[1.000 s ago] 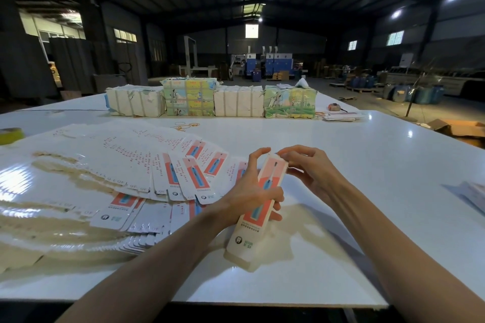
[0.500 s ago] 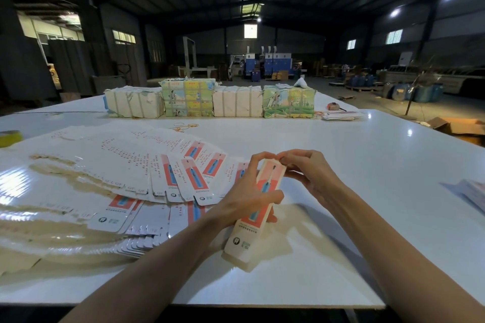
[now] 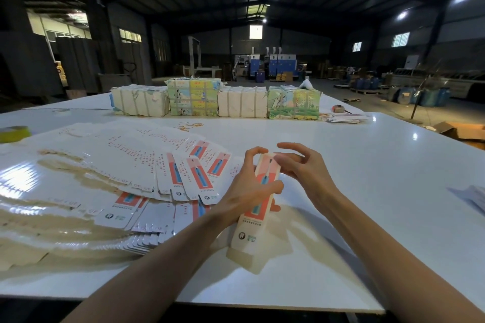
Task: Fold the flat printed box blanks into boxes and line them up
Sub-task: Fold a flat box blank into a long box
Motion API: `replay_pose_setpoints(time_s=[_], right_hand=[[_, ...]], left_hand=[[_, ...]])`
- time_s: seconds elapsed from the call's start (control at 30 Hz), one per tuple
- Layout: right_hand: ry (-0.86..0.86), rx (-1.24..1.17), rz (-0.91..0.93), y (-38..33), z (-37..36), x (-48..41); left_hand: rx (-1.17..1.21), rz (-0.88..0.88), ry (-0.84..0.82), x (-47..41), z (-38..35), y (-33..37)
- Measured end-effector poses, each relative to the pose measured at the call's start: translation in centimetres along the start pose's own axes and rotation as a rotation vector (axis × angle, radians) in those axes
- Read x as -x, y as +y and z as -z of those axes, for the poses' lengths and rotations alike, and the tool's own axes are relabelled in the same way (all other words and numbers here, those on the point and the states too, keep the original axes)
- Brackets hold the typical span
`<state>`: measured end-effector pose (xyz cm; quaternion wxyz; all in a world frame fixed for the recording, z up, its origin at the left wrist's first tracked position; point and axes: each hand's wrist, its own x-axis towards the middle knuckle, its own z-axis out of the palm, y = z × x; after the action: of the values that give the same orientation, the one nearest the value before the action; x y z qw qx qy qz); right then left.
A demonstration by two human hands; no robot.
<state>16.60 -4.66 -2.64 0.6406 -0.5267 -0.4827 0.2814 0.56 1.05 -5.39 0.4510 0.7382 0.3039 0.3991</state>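
Left hand (image 3: 249, 198) wraps the box (image 3: 251, 240) mid-length; right hand (image 3: 311, 174) curls at its top end, grip unclear. Blanks (image 3: 131, 165) fan over the white table (image 3: 367, 170); dim warehouse (image 3: 294, 39).

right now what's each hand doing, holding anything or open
Left hand: closed round the folded box, gripping its middle.
Right hand: fingers curled at the box's top end; whether they pinch it cannot be told.

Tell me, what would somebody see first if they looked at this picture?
The two hands in the middle: the left hand grips a long red-and-white box over the white table, with the right hand at its top end. To their left lies a big fan of flat box sheets, and a row of four wrapped bundles sits at the far side.
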Motion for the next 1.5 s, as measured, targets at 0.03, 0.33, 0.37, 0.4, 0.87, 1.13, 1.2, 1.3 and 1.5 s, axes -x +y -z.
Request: replay_pose_setpoints(time_s=[0.03, 0.33, 0.37, 0.4, 0.87, 1.13, 1.2, 1.3, 1.5], right_hand=[[0.017, -0.008, 0.0, 0.1, -0.2, 0.0], [0.013, 0.019, 0.001, 0.3, 0.0, 0.5], [0.021, 0.031, 0.003, 0.2, -0.1, 0.5], [0.027, 0.044, 0.007, 0.2, -0.1, 0.5], [0.036, 0.102, 0.04, 0.1, -0.7, 0.6], [0.04, 0.193, 0.059, 0.6, -0.3, 0.2], [0.012, 0.165, 0.031, 1.0, -0.2, 0.0], [-0.001, 0.154, -0.038, 1.6, -0.6, 0.0], [-0.229, 0.566, -0.041, -0.6, -2.4, 1.7]], left_hand=[[0.009, 0.0, 0.003, 0.1, 0.0, 0.0], [0.037, 0.055, -0.077, 0.7, -0.1, 0.3], [0.038, 0.053, -0.081, 0.7, -0.1, 0.3], [0.035, 0.053, -0.086, 0.7, -0.1, 0.3], [-0.027, 0.093, -0.039, 0.4, -0.2, 0.5], [-0.004, 0.14, -0.062, 0.5, -0.5, 0.4], [0.09, 0.192, -0.073, 0.5, -0.8, 0.2], [0.304, 0.299, -0.031, 0.1, -1.0, 0.1], [0.606, 0.377, 0.229, -0.6, 0.6, 0.0]])
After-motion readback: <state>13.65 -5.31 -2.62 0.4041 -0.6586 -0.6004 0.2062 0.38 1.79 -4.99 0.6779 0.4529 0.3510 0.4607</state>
